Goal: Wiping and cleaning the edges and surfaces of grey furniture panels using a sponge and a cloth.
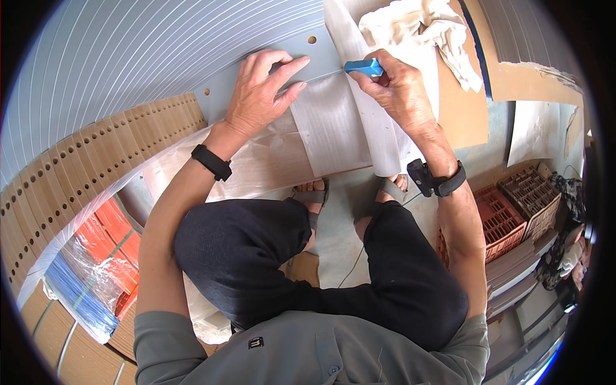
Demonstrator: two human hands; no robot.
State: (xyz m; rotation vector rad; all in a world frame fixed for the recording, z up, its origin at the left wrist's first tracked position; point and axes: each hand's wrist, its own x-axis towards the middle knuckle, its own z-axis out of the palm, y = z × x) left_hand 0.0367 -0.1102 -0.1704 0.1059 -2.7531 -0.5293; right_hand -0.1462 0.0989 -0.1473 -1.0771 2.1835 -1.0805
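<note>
I note left hand (260, 90) flat, fingers apart, pinning grey sheet (269, 70); right hand (398, 86) clamped on blue cutter (363, 67) beside it. Keep pressure steady.

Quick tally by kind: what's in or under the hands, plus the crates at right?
Blue cutter in right hand: 1
Grey punched sheet under left hand: 1
White cloth: 1
Plastic crates, one red, one brown: 2
Total: 5

bright, even daylight fills the scene, perhaps from above, with only soft shadows under the crouched person. the fisheye lens bends straight edges near the rim, a black border rings the picture, and the far edges look slightly smeared.
</note>
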